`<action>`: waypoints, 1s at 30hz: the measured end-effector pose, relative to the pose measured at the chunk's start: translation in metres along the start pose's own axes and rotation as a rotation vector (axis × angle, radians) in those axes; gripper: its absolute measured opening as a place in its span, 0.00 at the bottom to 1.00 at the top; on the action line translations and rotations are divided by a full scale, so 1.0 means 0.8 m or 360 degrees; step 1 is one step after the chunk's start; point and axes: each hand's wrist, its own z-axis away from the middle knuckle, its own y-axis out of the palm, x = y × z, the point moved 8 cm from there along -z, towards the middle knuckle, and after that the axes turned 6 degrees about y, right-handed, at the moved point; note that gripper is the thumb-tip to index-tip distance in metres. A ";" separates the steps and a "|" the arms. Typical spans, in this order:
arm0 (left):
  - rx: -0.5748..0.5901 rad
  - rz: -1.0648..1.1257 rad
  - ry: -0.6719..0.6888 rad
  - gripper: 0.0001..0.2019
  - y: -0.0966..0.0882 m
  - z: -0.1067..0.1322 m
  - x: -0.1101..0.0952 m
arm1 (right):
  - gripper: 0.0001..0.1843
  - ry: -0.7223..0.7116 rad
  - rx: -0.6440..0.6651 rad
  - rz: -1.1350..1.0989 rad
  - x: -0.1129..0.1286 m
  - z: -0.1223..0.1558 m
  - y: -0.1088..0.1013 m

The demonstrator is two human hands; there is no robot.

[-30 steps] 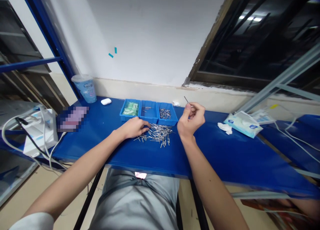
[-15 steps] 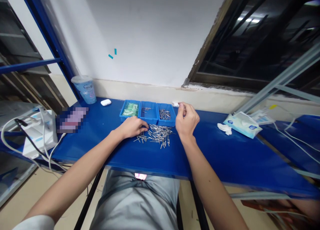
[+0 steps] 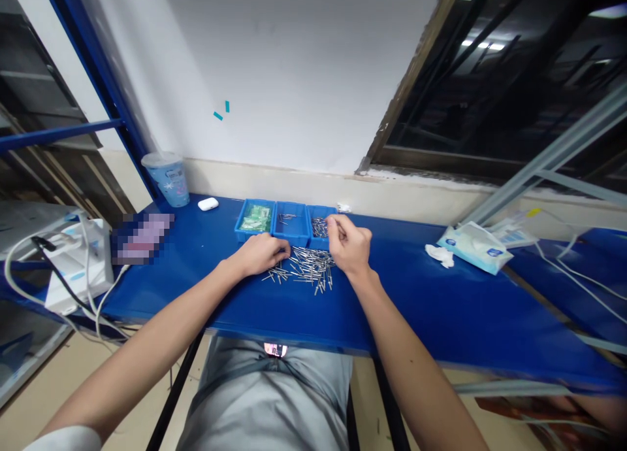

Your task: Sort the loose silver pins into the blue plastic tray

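Closest in, grey trousers [image 3: 274,399] below the front edge of the glossy blue table top [image 3: 416,307]. On that top, straight ahead, a loose heap of short silvery metal pins [image 3: 308,268]: flat on the surface, long axes mostly left to right, strays at the near edge askew, too small to tell one end from the other.

On the heap's left edge, the left hand [image 3: 262,253], palm down, fingers bent and close together on the pins; impossible to tell whether gripping any. At the heap's far right, the right hand [image 3: 349,247], fingertips [image 3: 334,223] pinched together over the rightmost small blue plastic tray [image 3: 321,208]; nothing discernible between them.

Just behind the heap, in one row with that tray, a middle blue tray [image 3: 290,240] with a few pins and a left blue tray [image 3: 252,236] with pale green pieces.

Well off to the left, a white box-shaped device with trailing cables [image 3: 73,268]. To the right, a crumpled white tissue [image 3: 439,253] beside a soft white-and-blue tissue pack [image 3: 473,245].

Farther back, a white earbud case [image 3: 208,204] and a pale blue lidded plastic cup [image 3: 169,176]. Beyond, a white wall [image 3: 294,65] with two teal tape scraps [image 3: 221,111], and a dark window [image 3: 514,91] at right.
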 end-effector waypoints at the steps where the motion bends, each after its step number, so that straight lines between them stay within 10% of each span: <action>1: -0.0006 0.0007 -0.0004 0.12 0.000 0.000 0.000 | 0.22 -0.0014 0.0079 0.0013 0.001 0.000 0.005; 13: -0.0009 -0.0010 -0.0005 0.13 -0.001 0.001 -0.003 | 0.12 -0.0209 0.1301 0.0435 0.021 0.036 0.086; 30: 0.0037 -0.0051 -0.0021 0.13 0.005 -0.001 -0.002 | 0.09 -0.0182 0.1421 0.0478 0.016 0.044 0.100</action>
